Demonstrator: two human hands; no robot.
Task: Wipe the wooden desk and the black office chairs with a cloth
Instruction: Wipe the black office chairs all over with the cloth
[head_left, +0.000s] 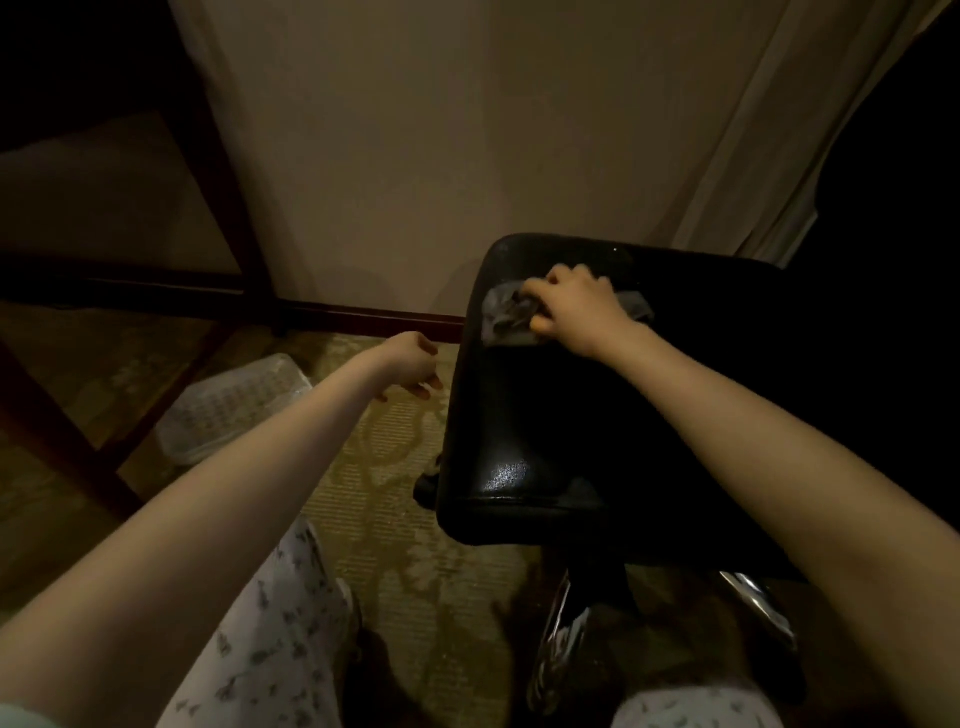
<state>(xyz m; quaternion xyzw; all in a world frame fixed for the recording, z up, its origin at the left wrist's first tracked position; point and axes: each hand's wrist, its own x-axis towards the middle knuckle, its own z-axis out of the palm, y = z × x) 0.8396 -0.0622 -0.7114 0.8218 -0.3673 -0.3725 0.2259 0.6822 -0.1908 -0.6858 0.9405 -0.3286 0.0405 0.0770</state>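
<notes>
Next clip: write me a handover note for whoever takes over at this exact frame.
Right hand grips the grey cloth, pressing it on the far end of the black chair seat.
Left hand hangs over the carpet beside the seat, fingers loosely curled, holding nothing.
Wooden desk stands to the left; only its legs show.
Done: unclear how much is wiped.
Left: likely the rest of the seat; desk unknown.

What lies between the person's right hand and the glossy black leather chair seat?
A crumpled grey cloth lies there: the right hand holds it down on the glossy black leather chair seat, as the head view shows.
</notes>
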